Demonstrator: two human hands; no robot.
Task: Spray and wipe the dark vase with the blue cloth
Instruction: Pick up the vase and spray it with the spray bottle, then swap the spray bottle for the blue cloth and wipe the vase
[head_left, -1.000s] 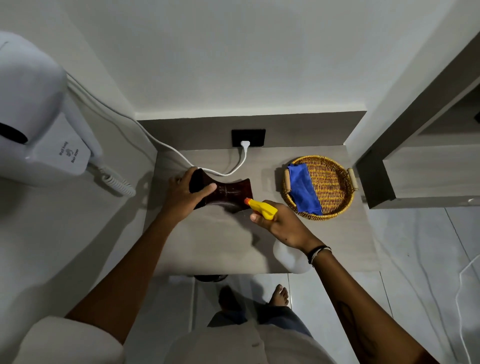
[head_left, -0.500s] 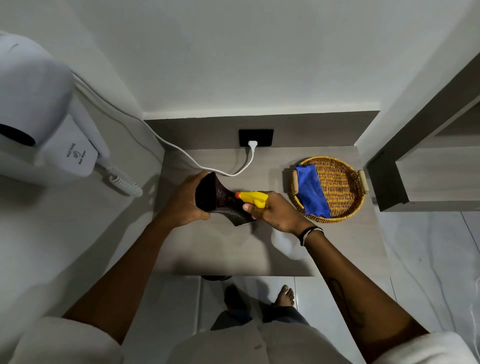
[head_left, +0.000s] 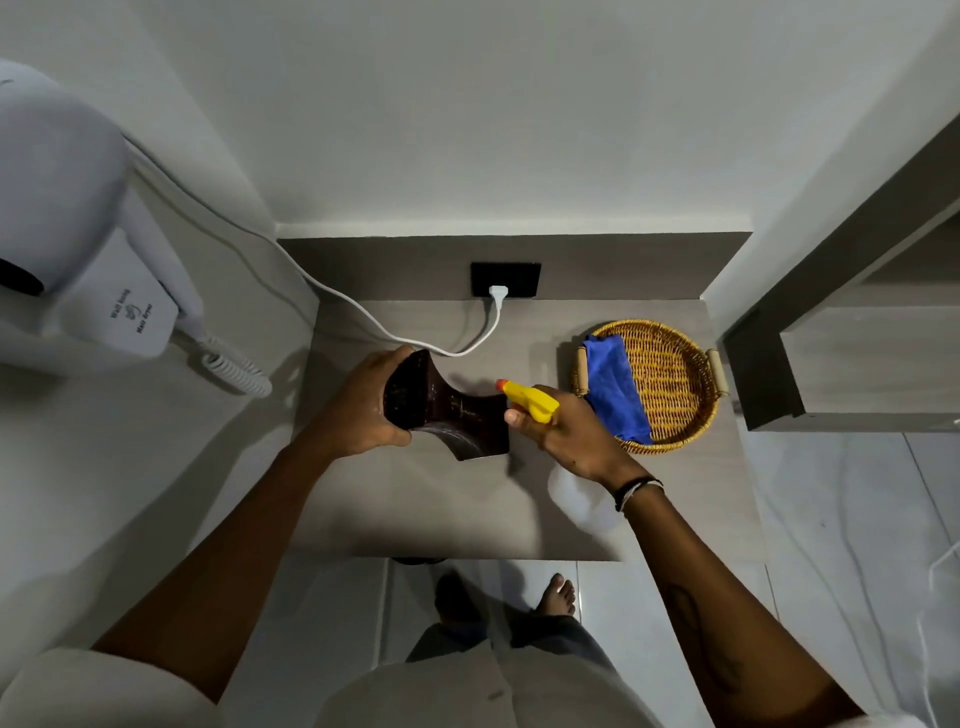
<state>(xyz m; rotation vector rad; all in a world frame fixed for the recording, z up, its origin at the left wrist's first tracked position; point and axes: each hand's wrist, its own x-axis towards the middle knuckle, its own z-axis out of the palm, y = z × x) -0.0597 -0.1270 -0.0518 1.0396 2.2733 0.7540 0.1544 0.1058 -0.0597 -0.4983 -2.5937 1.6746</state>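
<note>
Dark brown glossy waisted vase (head_left: 449, 410): tipped sideways above the grey wood-grain table (head_left: 426, 499), one flared end wrapped in my left hand (head_left: 363, 410). Yellow-headed translucent spray bottle (head_left: 530, 401): gripped in my right hand (head_left: 563, 436), nozzle just beside the vase. Blue cloth (head_left: 613, 387): lying in the round wicker basket (head_left: 675, 374), right of both hands

left hand (head_left: 363, 402) gripping, right hand (head_left: 563, 439) clenched — arms outstretched

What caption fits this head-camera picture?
Left hand tilts dark vase; right hand aims spray bottle; blue cloth waits in basket.
</note>
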